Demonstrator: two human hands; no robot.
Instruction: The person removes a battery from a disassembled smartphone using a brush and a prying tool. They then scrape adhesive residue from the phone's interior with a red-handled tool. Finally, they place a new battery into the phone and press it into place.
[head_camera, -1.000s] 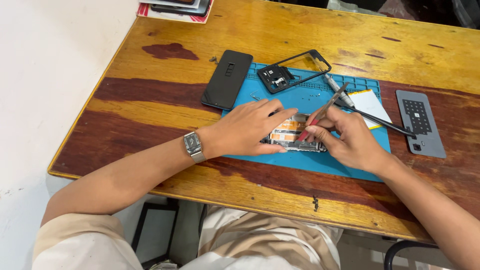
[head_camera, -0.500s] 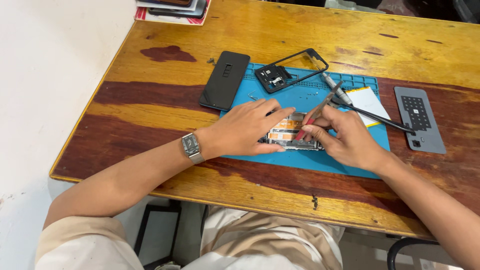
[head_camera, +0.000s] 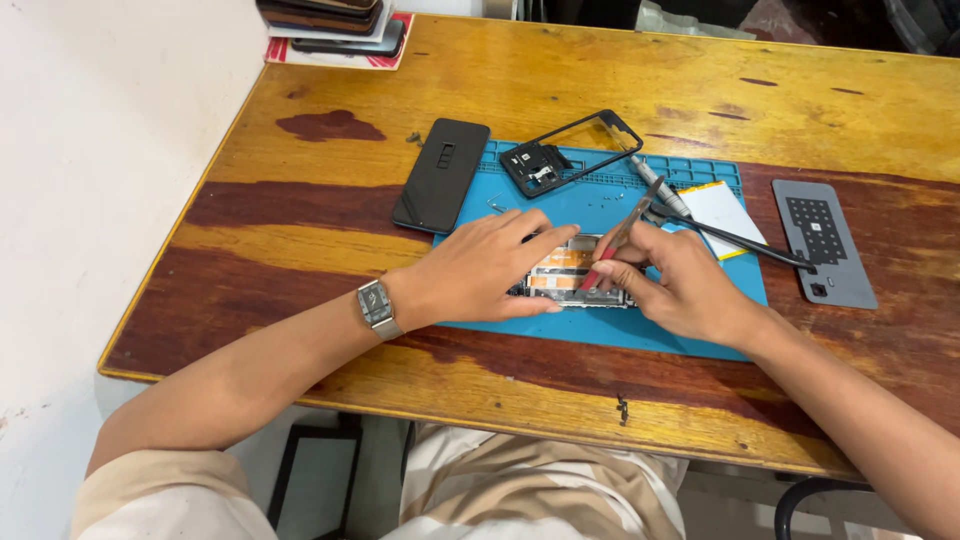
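An opened phone body (head_camera: 566, 274) with orange inner parts lies on a blue work mat (head_camera: 620, 325). My left hand (head_camera: 478, 268), a watch on its wrist, presses flat on the phone's left side and holds it down. My right hand (head_camera: 672, 282) grips red-tipped metal tweezers (head_camera: 622, 230), their points resting on the phone's inside. A black tool (head_camera: 740, 242) lies just beyond my right hand.
A black phone back cover (head_camera: 442, 173) lies at the mat's left edge. A black phone frame (head_camera: 570, 152), a screwdriver (head_camera: 660, 185) and a white pad (head_camera: 722, 212) sit on the mat's far part. A grey plate (head_camera: 826, 240) lies right. Stacked phones (head_camera: 330, 22) sit far left.
My hands stay on the phone; the tweezers have shifted slightly over its inside. The view has tilted a little.
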